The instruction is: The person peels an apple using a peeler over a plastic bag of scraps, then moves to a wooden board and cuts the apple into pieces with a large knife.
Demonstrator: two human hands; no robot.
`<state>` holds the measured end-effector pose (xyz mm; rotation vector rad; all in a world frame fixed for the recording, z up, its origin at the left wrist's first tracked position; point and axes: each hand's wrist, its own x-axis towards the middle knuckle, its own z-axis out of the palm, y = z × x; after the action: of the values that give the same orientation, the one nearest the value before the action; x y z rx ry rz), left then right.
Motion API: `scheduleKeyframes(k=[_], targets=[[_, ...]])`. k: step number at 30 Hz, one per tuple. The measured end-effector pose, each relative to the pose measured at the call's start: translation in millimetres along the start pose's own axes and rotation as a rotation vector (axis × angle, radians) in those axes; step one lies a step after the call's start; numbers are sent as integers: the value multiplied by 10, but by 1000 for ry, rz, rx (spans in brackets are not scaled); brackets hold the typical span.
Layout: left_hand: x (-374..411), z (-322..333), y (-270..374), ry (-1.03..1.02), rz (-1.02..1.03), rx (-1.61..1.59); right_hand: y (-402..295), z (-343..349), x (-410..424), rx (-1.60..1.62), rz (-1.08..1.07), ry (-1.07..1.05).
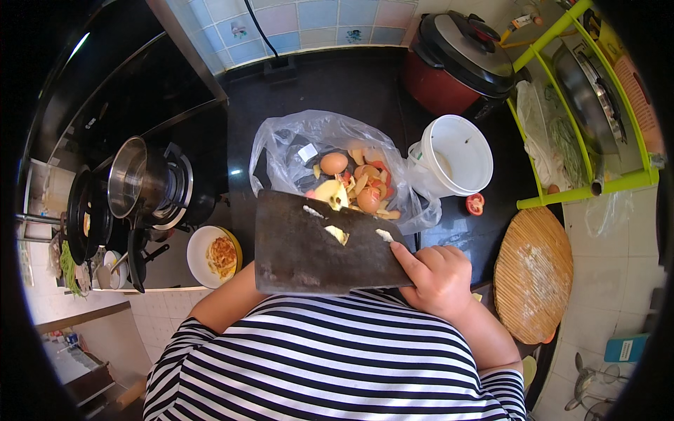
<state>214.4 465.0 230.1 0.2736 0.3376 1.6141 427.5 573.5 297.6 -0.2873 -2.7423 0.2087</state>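
Note:
My right hand (439, 271) grips a wide dark cleaver (316, 252) at its handle end, the index finger laid along the blade. Several pale scraps (336, 234) cling to the blade's face. My left forearm (231, 294) runs behind the cleaver, which hides nearly all of my left hand; a pink fingertip (310, 194) seems to show above the blade's edge. Beside it is a pale yellow cut piece (329, 192) of fruit or vegetable. Just beyond lies an open clear plastic bag (316, 123) with eggshells (334, 163), peelings (375, 171) and a white scrap.
On the black counter stand a white bucket (466, 152), a halved tomato (474, 204) and a red electric cooker (447, 68). A floured round wicker board (532, 279) lies right, below a green rack (579, 194). Leftward are a steel saucepan (129, 179) on the stove and a bowl of food (202, 252).

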Motion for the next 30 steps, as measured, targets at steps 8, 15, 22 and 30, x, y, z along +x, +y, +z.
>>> scheduleKeyframes(k=[8, 15, 22, 30], targets=[[49, 8, -16, -64, -40, 5, 62, -30, -10, -12, 23, 88], [-61, -42, 63, -105, 14, -45, -20, -78, 43, -149, -114, 76], [-34, 0, 27, -111, -10, -11, 21, -57, 26, -123, -66, 64], [-55, 8, 59, 152, -107, 37, 224, 21, -76, 544, 610, -20]])
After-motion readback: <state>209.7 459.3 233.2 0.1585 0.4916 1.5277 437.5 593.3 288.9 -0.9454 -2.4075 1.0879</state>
